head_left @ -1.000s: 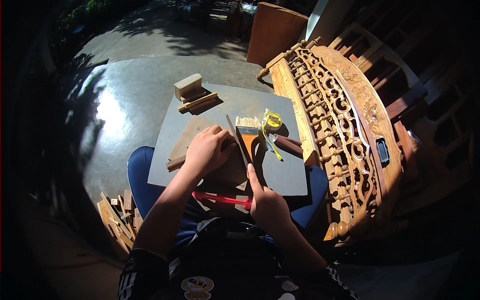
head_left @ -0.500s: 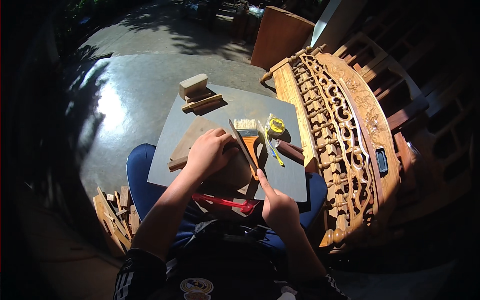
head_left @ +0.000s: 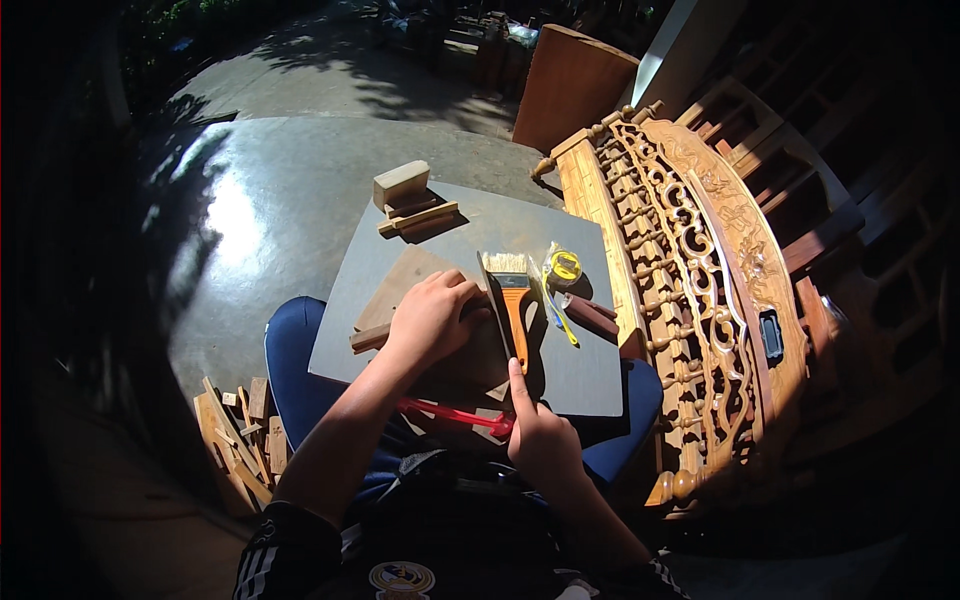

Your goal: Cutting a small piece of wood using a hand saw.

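My left hand (head_left: 435, 318) is closed over a dark wooden piece (head_left: 370, 338), whose end sticks out past the wrist. Under it, a flat brown board (head_left: 398, 282) lies on the grey tabletop (head_left: 340, 345). My right hand (head_left: 542, 440) grips a long, thin dark tool (head_left: 494, 312), perhaps a file. Its index finger is stretched along the tool, and the handle end is hidden in the palm. Just right of the tool lies a wide paintbrush (head_left: 514, 305) with pale bristles and an orange handle.
Right of the brush lie a yellow tape measure (head_left: 565, 266), a yellow-blue toothbrush (head_left: 561, 318) and a reddish-brown wooden piece (head_left: 592, 318). A wooden block (head_left: 402, 184) and strip (head_left: 420, 218) sit farther back. A red bar (head_left: 455, 414) shows below the near edge. A carved bench (head_left: 690, 270) stands right; offcuts (head_left: 250, 440) lie left.
The whole view has shifted slightly. My right hand has drawn back toward me and a little left, and the thin dark tool now stands more upright in the picture. My left hand keeps its hold.
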`<state>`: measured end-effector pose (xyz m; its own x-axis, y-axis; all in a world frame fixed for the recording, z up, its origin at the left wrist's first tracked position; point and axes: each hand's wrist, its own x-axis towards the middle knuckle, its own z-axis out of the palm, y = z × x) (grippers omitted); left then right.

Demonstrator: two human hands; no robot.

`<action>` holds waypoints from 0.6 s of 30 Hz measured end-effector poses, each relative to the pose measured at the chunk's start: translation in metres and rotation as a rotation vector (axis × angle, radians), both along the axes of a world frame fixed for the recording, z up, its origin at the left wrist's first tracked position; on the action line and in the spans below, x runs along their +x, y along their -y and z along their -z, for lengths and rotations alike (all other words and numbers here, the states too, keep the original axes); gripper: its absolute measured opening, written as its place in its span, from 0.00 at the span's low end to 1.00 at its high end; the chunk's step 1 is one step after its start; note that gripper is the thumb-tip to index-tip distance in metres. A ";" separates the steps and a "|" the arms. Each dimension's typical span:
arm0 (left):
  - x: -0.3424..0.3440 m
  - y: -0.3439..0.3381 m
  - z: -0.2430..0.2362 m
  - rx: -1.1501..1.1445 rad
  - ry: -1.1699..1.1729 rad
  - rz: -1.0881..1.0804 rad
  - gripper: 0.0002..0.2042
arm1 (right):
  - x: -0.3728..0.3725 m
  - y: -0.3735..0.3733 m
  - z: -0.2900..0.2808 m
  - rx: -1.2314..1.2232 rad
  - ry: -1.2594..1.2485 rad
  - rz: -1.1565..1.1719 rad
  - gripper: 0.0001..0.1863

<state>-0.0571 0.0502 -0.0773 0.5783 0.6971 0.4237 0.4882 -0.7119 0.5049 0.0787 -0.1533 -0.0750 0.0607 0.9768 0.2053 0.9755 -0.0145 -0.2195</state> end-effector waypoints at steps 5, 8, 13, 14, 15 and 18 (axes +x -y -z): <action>-0.002 0.000 0.002 0.019 0.020 0.007 0.12 | 0.035 -0.001 0.005 0.015 -0.079 -0.055 0.42; -0.001 -0.001 0.003 0.029 0.028 0.009 0.11 | 0.033 -0.001 0.005 0.023 -0.120 -0.064 0.42; -0.002 0.000 0.001 0.024 0.022 0.005 0.11 | 0.034 -0.002 0.003 0.028 -0.112 -0.062 0.41; -0.001 0.000 0.000 0.014 0.019 0.004 0.11 | 0.038 -0.003 0.003 0.029 -0.115 -0.058 0.41; -0.001 0.000 0.000 0.015 0.015 0.008 0.11 | 0.042 -0.003 0.002 0.036 -0.122 -0.078 0.41; -0.003 0.000 0.000 0.012 0.009 0.000 0.12 | 0.049 -0.007 -0.002 0.042 -0.125 -0.093 0.40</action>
<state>-0.0597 0.0499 -0.0773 0.5746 0.6920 0.4370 0.4833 -0.7178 0.5011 0.1275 -0.1466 -0.0726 -0.0021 0.9701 0.2425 0.9374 0.0864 -0.3374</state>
